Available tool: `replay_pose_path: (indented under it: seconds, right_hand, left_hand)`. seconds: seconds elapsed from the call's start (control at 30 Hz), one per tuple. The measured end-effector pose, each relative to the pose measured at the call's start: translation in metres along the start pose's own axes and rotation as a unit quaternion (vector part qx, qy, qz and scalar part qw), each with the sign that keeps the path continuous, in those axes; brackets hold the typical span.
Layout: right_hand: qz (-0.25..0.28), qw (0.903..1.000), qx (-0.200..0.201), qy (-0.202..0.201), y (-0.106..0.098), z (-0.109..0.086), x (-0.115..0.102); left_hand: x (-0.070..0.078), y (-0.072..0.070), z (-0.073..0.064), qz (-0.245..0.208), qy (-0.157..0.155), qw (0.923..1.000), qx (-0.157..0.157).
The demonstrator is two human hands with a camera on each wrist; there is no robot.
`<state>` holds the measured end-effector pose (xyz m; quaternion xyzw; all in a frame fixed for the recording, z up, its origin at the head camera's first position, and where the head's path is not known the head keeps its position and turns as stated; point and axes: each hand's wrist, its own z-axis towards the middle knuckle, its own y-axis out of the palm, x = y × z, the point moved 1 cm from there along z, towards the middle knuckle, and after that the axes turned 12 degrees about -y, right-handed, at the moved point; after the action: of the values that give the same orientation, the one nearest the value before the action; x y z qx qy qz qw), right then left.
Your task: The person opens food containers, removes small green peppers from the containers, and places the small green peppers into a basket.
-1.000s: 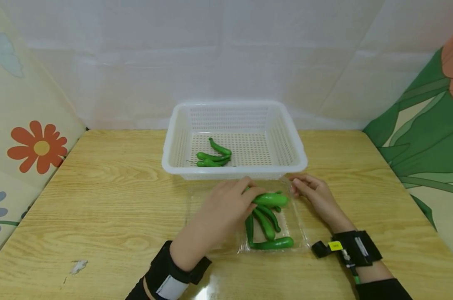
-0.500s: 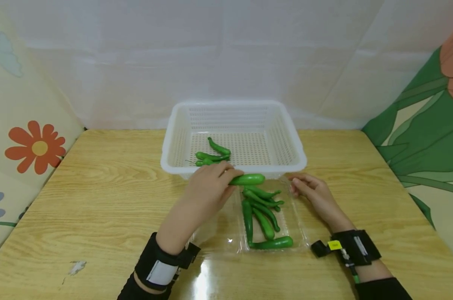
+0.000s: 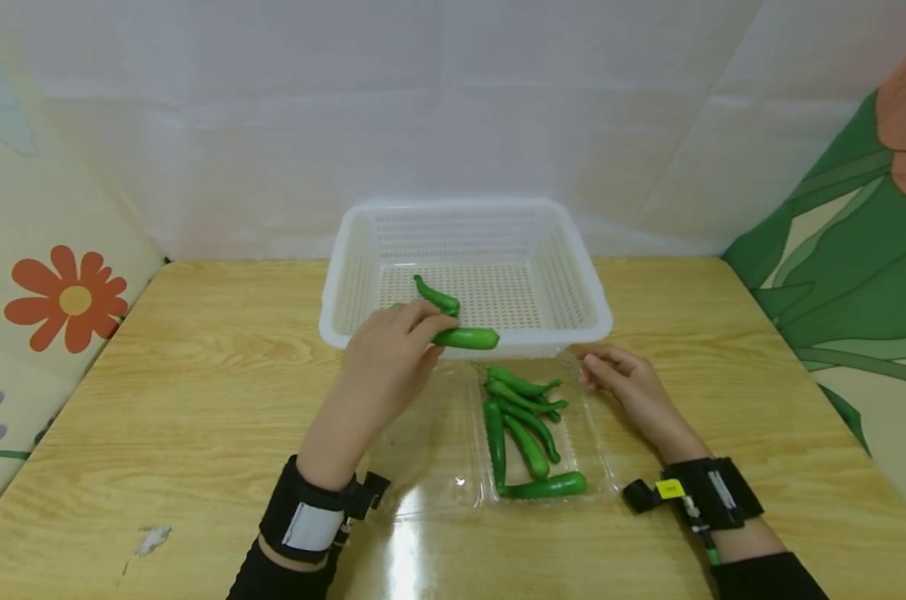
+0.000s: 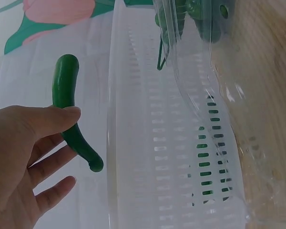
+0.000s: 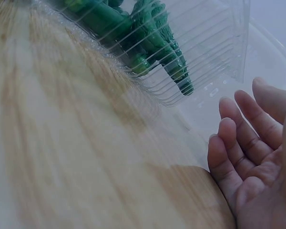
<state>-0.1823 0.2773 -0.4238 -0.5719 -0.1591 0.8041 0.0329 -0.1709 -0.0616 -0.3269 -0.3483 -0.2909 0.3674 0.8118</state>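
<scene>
My left hand [image 3: 381, 358] pinches a green chili pepper [image 3: 468, 337] between thumb and fingers, over the front rim of the white plastic basket [image 3: 498, 292]. In the left wrist view the thumb lies across the middle of that pepper, and its narrow end points down. A green pepper [image 3: 437, 296] shows inside the basket; my left hand hides others there. Several more peppers [image 3: 528, 450] lie in the right half of a clear hinged plastic box [image 3: 430, 450]. My right hand [image 3: 625, 387] stays by that box's far right corner, fingers loosely curled with nothing held [image 5: 252, 148].
The wooden table [image 3: 197, 392] carries the basket at its back, with the clear box directly in front. A white sheet [image 3: 453, 117] hangs behind. Flower-printed panels [image 3: 70, 296] stand at both sides. A worn spot [image 3: 154, 540] marks the table at front left.
My left hand has lifted the pepper from above the clear box and carried it left and away from me to the basket's front rim. The right hand has barely moved.
</scene>
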Motion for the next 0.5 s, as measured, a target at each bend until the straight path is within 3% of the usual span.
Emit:
replay_pose_path:
  seconds: [0.17, 0.37, 0.5]
  right_hand:
    - [-0.007, 0.9999, -0.004, 0.008, 0.0, 0.0, -0.002]
    - [-0.003, 1.0, -0.003, 0.007, 0.0, -0.001, -0.001]
    - [0.003, 1.0, -0.001, 0.002, 0.0, 0.0, -0.001]
  left_hand:
    - [-0.009, -0.002, 0.004, 0.0, -0.026, 0.9994, -0.021]
    - [-0.02, -0.002, 0.008, -0.002, -0.073, 0.9946, -0.074]
    - [-0.027, -0.001, 0.011, -0.005, -0.098, 0.9917, -0.083]
